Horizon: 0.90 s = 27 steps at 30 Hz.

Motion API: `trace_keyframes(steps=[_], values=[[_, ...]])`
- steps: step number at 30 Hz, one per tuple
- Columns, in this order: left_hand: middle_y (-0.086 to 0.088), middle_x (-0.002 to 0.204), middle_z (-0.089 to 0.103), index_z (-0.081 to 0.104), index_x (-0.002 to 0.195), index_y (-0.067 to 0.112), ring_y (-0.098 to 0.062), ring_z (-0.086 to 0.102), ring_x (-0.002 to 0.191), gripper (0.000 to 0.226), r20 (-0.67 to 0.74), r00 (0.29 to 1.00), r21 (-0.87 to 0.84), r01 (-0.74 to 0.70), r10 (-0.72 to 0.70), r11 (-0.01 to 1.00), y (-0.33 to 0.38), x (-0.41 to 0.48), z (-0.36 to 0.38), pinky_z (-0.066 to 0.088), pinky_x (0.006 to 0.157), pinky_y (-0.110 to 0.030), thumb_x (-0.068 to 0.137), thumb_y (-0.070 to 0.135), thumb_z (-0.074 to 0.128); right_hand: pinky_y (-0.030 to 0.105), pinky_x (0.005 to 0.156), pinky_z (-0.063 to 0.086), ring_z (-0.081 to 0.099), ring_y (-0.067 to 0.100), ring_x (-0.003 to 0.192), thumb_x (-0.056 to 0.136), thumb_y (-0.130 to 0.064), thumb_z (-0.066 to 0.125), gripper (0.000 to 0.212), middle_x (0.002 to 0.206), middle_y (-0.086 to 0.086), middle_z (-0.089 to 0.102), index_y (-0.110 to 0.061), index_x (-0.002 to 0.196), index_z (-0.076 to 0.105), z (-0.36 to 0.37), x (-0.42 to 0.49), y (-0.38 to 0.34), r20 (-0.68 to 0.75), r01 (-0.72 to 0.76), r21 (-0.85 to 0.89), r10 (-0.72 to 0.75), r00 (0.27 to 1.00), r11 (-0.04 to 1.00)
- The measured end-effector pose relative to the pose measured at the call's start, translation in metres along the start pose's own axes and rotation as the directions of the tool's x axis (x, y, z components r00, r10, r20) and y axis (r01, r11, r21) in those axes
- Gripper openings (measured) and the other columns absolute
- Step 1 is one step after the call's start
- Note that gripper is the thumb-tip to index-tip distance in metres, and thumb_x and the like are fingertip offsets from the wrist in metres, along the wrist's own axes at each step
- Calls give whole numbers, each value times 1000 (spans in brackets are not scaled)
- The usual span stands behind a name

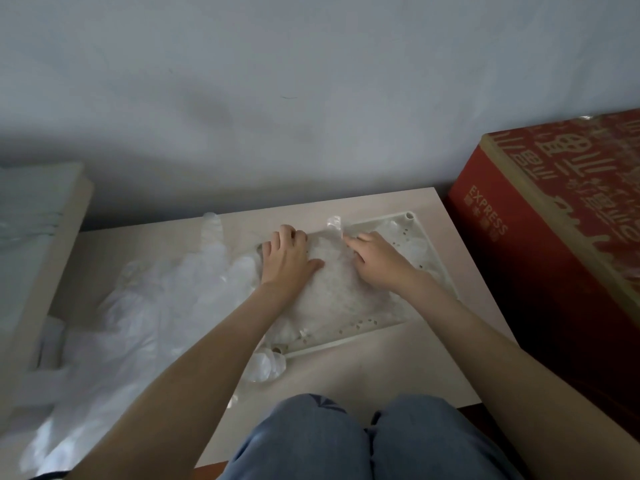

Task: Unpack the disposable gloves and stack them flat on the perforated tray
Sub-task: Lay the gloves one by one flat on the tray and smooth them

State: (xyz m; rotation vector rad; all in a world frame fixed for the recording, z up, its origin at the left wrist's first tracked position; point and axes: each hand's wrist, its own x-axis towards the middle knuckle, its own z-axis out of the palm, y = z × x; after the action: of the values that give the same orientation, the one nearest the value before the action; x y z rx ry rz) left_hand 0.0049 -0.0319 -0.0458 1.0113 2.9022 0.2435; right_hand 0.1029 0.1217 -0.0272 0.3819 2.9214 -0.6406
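Gloves (332, 289) in a flat, clear stack on the tray (437, 263), toward the far right corner of the desk (398, 368). Pressing down on the left part of the stack with the left hand (287, 258), palm down, fingers straight and spread, gripping nothing. Resting the right hand (379, 259) palm down on the right part of the stack, fingers lightly bent and pointing toward the far edge of the desk. Reaching with the right fingertips to an upturned flap of film (335, 224) at the far side of the stack; cannot tell whether pinching it or only touching it. Showing rows of small holes along the right and near rims of the tray. Spreading from the left edge of the desk up to the left side of the tray, a loose heap of clear plastic (149, 306). Lying just beside the near left corner of the tray, a crumpled clear wad (266, 367). Standing beyond the right edge of the desk, a red box (554, 244) marked EXPRESS. Showing below the near edge, knees in blue jeans (329, 441).
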Motion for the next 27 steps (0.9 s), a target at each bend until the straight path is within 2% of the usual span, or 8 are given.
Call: trace_keyframes(steps=[8, 11, 14, 16, 18, 21, 24, 27], values=[[-8, 145, 26, 43, 134, 13, -29, 30, 129, 53, 42, 996, -9, -80, 81, 997, -1, -1, 0, 21, 105, -38, 92, 43, 54, 32, 92, 36, 42, 27, 115, 94, -5, 40, 58, 114, 11, 52, -15, 150, 28, -1, 9, 4, -77, -11, 131, 21, 997, 991], [-16, 134, 44, 50, 130, 6, -37, 48, 115, 51, -42, 984, -26, -173, 172, 985, 1, -7, -2, 37, 96, -45, 86, 30, 62, 30, 80, 34, 47, 31, 106, 97, -8, 39, 55, 98, 6, 48, -15, 150, 27, 2, 11, 5, -79, -29, 171, 43, 996, 985], [-16, 119, 56, 59, 114, 6, -35, 58, 97, 43, -136, 946, -28, -301, 295, 953, 4, -12, -1, 47, 82, -42, 83, 33, 49, 37, 89, 38, 46, 33, 115, 98, -9, 36, 53, 119, 14, 53, -13, 150, 27, 2, 7, 2, -86, -59, 187, 76, 993, 981], [-14, 126, 55, 59, 117, 9, -33, 56, 107, 49, -87, 922, -52, -382, 376, 923, 6, -13, -2, 42, 90, -42, 87, 40, 36, 44, 100, 36, 43, 32, 121, 99, -9, 37, 52, 131, 15, 49, -11, 150, 26, 1, 2, -1, -101, -75, 190, 96, 990, 979], [-10, 138, 49, 54, 127, 11, -30, 48, 124, 62, 4, 901, -28, -433, 434, 901, 8, -13, -2, 29, 103, -42, 88, 47, 22, 43, 103, 34, 42, 32, 122, 97, -9, 42, 52, 133, 15, 49, -8, 147, 31, 1, -3, -3, -170, -69, 175, 99, 980, 982], [-7, 157, 24, 33, 147, 14, -23, 22, 144, 86, 122, 895, 34, -435, 429, 900, 11, -12, 5, 6, 115, -38, 80, 57, 0, 36, 100, 32, 43, 32, 120, 88, -11, 58, 52, 130, 14, 50, -4, 136, 41, 4, -16, -4, -256, 0, 177, 46, 965, 984], [-5, 161, -8, -1, 154, 23, -22, -8, 148, 100, 250, 878, 77, -438, 408, 896, 12, -13, 16, -8, 117, -42, 69, 70, -25, 34, 108, 23, 32, 28, 134, 84, -28, 69, 73, 145, 11, 39, -9, 144, 32, 10, -31, -6, -171, 112, 131, -89, 981, 985], [-7, 160, -6, -5, 152, 24, -23, -8, 148, 108, 244, 871, 94, -459, 426, 883, 11, -14, 25, -8, 117, -43, 61, 70, -41, 36, 118, 3, 0, 20, 148, 94, -48, 48, 81, 161, 4, 5, -17, 154, 3, 23, -38, 7, 25, 92, -57, -90, 996, 994]])
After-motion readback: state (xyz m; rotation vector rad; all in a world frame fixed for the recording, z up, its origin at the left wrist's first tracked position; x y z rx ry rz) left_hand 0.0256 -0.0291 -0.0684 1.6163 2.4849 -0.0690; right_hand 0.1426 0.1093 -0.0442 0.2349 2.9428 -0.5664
